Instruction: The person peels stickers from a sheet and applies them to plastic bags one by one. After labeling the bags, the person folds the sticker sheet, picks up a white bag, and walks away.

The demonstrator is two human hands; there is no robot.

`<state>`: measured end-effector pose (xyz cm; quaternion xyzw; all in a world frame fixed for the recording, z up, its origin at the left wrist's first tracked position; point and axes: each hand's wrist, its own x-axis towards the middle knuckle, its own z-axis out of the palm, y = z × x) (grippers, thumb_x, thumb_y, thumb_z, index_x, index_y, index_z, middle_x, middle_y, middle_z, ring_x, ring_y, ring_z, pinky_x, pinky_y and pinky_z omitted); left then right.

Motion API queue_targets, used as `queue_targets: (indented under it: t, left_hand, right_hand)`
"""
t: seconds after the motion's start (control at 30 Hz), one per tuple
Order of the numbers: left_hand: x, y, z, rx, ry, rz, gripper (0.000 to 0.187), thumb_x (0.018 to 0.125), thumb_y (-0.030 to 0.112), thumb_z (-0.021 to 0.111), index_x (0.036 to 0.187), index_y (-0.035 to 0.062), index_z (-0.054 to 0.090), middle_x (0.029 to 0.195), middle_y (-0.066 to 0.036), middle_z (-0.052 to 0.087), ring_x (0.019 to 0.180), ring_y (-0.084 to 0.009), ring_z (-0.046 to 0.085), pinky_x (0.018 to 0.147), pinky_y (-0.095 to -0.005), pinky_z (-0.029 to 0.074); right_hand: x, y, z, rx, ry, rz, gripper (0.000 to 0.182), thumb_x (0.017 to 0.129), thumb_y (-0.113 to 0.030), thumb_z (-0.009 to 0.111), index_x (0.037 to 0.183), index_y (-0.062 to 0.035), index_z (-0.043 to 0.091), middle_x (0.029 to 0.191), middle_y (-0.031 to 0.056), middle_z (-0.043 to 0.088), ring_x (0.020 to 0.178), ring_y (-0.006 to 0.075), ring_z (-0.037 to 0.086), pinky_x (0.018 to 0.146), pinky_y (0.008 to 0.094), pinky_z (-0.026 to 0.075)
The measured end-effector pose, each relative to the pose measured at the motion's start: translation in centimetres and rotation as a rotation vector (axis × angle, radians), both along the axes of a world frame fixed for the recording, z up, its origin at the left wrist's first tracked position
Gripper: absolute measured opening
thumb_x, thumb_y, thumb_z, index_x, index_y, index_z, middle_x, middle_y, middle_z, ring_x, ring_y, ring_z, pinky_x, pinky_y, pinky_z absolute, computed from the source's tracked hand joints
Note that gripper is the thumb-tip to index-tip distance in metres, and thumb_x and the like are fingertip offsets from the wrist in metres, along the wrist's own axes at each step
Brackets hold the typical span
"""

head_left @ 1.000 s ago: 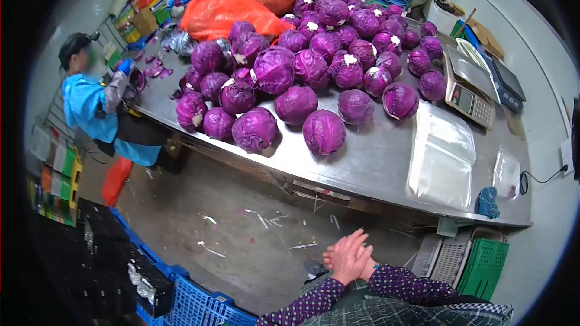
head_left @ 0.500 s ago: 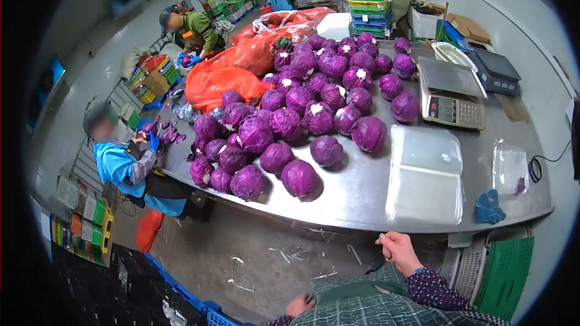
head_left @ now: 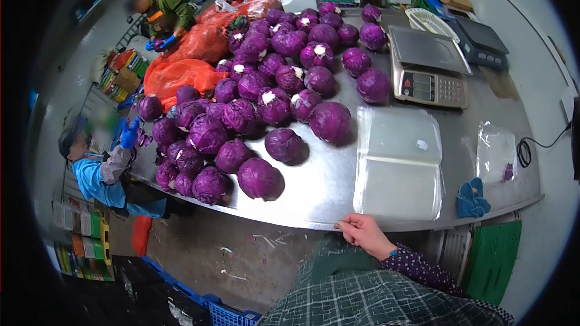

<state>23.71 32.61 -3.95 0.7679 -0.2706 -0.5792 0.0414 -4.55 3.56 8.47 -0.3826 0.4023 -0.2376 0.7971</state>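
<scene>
My right hand (head_left: 366,235) is at the front edge of the steel table (head_left: 305,205), its fingers curled and pinched together. Whatever lies between the fingertips, if anything, is too small to make out. Just beyond it lies a stack of clear plastic bags (head_left: 396,187). To the left and farther back, many purple cabbages are heaped, the nearest a single round cabbage (head_left: 259,178); several show white cut stems. My left hand is out of view. A green checked garment (head_left: 344,293) covers my front.
A digital scale (head_left: 430,81) stands behind the bags, with a white basket (head_left: 432,23) and a second scale (head_left: 479,41) beyond. Blue gloves or cloth (head_left: 472,198) lie at right. Red mesh sacks (head_left: 181,79) lie at back left. Two co-workers with blue gloves are along the left side.
The view has shifted, so the table contents appear farther left and higher. My right hand now meets the table edge; my left hand has left view. One co-worker's gloved hand has risen.
</scene>
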Motion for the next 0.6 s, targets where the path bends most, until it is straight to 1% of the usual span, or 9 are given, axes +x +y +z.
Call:
queue_targets:
  t: [0.17,0.27,0.37,0.4,0.43,0.47,0.5,0.57,0.6]
  left_hand:
    - [1.9,-1.6,3.5,-0.011,0.105,-0.003,0.047,0.088,0.037,0.062,0.120,0.0029,0.060,0.111,-0.009,0.066,0.095,-0.0217,0.063,0.083,-0.0352,0.049]
    - [3.4,-2.9,3.9,0.005,0.162,-0.058,0.046,0.089,0.036,0.061,0.121,0.0027,0.059,0.111,-0.009,0.066,0.095,-0.0204,0.063,0.083,-0.0342,0.049]
    - [5.4,-3.8,4.8,0.046,0.218,-0.124,0.046,0.090,0.035,0.061,0.123,0.0025,0.059,0.112,-0.008,0.066,0.095,-0.0191,0.063,0.083,-0.0332,0.049]
    - [6.1,-4.3,5.2,0.053,0.239,-0.146,0.046,0.090,0.035,0.061,0.123,0.0024,0.059,0.112,-0.008,0.066,0.095,-0.0187,0.063,0.083,-0.0329,0.049]
    - [6.9,-4.9,5.7,0.057,0.261,-0.168,0.046,0.091,0.034,0.061,0.123,0.0023,0.058,0.112,-0.008,0.066,0.095,-0.0183,0.063,0.083,-0.0326,0.049]
    - [7.3,-5.8,6.3,0.056,0.283,-0.199,0.046,0.091,0.034,0.061,0.124,0.0022,0.058,0.113,-0.007,0.066,0.095,-0.0179,0.063,0.083,-0.0322,0.049]
    - [7.7,-6.6,7.1,0.053,0.301,-0.228,0.046,0.091,0.034,0.061,0.124,0.0022,0.058,0.113,-0.007,0.067,0.095,-0.0174,0.063,0.083,-0.0319,0.049]
    - [7.6,-9.4,9.5,0.041,0.321,-0.268,0.045,0.092,0.033,0.060,0.125,0.0020,0.058,0.113,-0.007,0.067,0.095,-0.0166,0.063,0.082,-0.0312,0.050]
    - [7.3,-10.9,10.7,0.038,0.321,-0.262,0.045,0.092,0.033,0.060,0.125,0.0020,0.058,0.113,-0.007,0.067,0.095,-0.0166,0.063,0.082,-0.0312,0.050]
  right_hand:
    - [2.1,-0.3,3.6,-0.033,0.084,0.235,0.022,0.095,-0.022,0.057,0.102,-0.0007,0.061,0.067,-0.0028,0.053,0.058,0.0020,0.044,0.049,0.0181,0.034]
    - [2.7,-2.2,5.2,-0.123,0.126,0.274,0.023,0.094,-0.023,0.057,0.096,-0.0007,0.062,0.069,-0.0022,0.057,0.062,0.0035,0.049,0.053,0.0198,0.039]
    - [-2.1,-1.5,1.9,-0.220,0.278,0.067,0.020,0.095,-0.020,0.057,0.096,-0.0013,0.062,0.068,-0.0010,0.057,0.065,0.0046,0.051,0.058,0.0206,0.042]
    - [-5.0,-0.7,2.1,-0.303,0.487,0.156,0.019,0.094,-0.019,0.057,0.092,-0.0003,0.063,0.069,0.0012,0.058,0.067,0.0064,0.051,0.060,0.0236,0.044]
    - [-8.1,0.8,1.2,-0.476,0.547,0.214,0.025,0.091,-0.025,0.061,0.090,0.0000,0.064,0.068,0.0064,0.059,0.064,0.0103,0.054,0.060,0.0270,0.045]
    - [-10.4,2.8,1.8,-0.370,0.619,0.265,0.023,0.089,-0.024,0.062,0.089,-0.0002,0.063,0.070,0.0067,0.059,0.068,0.0110,0.056,0.065,0.0285,0.047]
    - [-13.3,5.6,-0.5,-0.535,0.577,0.271,0.021,0.088,-0.021,0.064,0.091,-0.0004,0.063,0.074,0.0069,0.061,0.074,0.0104,0.057,0.070,0.0292,0.048]
    - [-13.2,8.9,4.6,-0.029,0.600,0.125,0.021,0.086,-0.011,0.062,0.104,0.0002,0.060,0.090,0.0081,0.066,0.087,0.0104,0.058,0.081,0.0271,0.046]
    - [-13.9,9.7,4.2,0.132,0.660,0.089,0.028,0.088,-0.012,0.062,0.113,-0.0021,0.059,0.103,0.0114,0.065,0.098,0.0121,0.057,0.091,0.0288,0.043]
